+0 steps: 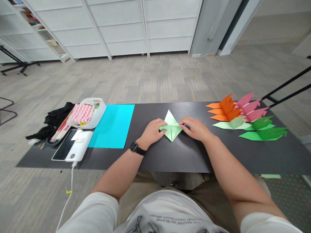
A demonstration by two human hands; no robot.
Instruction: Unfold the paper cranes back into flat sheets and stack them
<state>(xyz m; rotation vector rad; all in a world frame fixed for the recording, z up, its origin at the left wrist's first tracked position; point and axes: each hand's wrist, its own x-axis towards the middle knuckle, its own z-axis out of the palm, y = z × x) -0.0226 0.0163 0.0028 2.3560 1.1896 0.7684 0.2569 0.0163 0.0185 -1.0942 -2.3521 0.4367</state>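
A light green sheet of origami paper [171, 127], folded into a diamond with creases and a centre slit in its lower half, lies on the dark table in front of me. My left hand [155, 130] pinches its left corner, thumb and fingers closed on the edge. At the opposite corner, my right hand [193, 128] grips the paper between thumb and fingertips. A band of paper runs across the diamond's middle between both hands. The paper's pale upper point faces away from me.
Folded paper birds stand at right: orange [227, 108], pink [251, 106], light green [234, 123] and green [264, 129]. Left lie blue paper [113, 126], a white basket [98, 116], a phone [64, 145], a cabled white power bank [79, 145] and black cloth [59, 115].
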